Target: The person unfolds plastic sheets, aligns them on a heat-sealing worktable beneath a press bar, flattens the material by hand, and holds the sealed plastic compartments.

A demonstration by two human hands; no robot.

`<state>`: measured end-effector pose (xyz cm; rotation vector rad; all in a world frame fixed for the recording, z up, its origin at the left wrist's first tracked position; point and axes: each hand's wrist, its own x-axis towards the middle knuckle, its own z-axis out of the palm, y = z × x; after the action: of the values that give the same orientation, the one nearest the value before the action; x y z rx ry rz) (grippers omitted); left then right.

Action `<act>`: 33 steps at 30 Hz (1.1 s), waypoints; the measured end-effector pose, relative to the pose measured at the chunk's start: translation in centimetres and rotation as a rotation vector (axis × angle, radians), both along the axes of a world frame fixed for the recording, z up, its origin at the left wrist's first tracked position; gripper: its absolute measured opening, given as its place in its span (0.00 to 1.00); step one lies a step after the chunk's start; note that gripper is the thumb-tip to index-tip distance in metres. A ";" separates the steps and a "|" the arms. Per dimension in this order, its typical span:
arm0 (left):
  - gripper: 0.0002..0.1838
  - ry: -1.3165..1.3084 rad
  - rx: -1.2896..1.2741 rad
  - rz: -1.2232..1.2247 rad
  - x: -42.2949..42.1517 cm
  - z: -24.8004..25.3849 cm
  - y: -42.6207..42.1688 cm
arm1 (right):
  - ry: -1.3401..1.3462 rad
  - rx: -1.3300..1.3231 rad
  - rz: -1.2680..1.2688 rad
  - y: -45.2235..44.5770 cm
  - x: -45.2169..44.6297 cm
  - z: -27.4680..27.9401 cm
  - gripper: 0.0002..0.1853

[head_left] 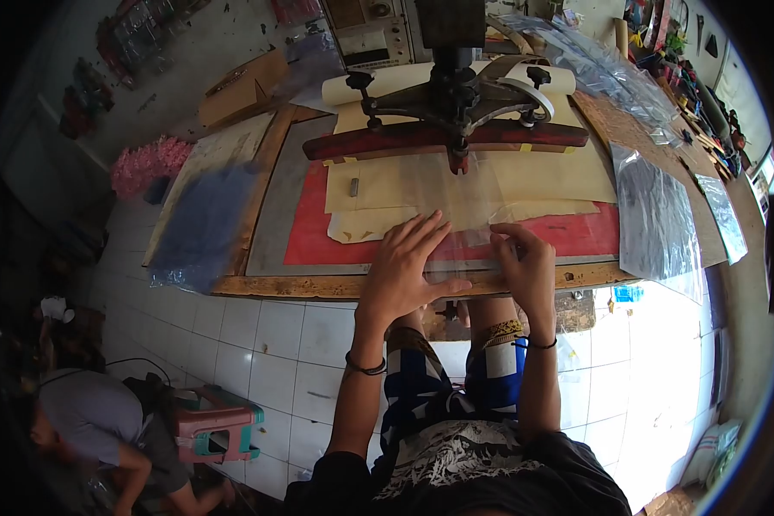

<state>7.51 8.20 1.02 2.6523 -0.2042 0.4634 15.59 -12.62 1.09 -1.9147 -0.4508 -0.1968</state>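
Note:
A clear plastic sheet [462, 199] lies over tan paper on the work table, its far end close under the red-edged bar of a press [507, 135]. My left hand [404, 262] rests on the sheet's left side, fingers stretched out and thumb pointing right. At the sheet's right edge, my right hand [526, 267] has its fingers curled, thumb and forefinger closed at the plastic. Beneath the tan paper [559, 182] is a red mat [305, 236]. A small grey metal piece [353, 187] sits on the paper, left of the sheet.
Stacked bluish plastic sheets [199, 228] overhang the table's left side. More clear plastic [658, 211] lies at the right. A white roll [340, 90] is behind the press. On the floor at lower left, a person [95, 413] bends beside a pink-and-green stool [219, 426].

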 end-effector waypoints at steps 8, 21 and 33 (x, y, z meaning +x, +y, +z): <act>0.51 -0.004 0.009 0.009 0.9 -0.5 -0.3 | -0.003 0.025 -0.030 0.3 0.3 -0.5 0.10; 0.45 0.018 0.111 0.058 2.3 -0.8 -0.3 | 0.054 -0.026 -0.041 0.8 0.0 0.2 0.13; 0.45 -0.014 0.123 0.072 2.3 -0.5 -0.6 | -0.020 -0.042 -0.035 0.5 0.5 -0.4 0.13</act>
<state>9.82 7.58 0.50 2.7843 -0.1463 0.5083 16.08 -12.08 0.72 -1.9643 -0.4382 -0.2308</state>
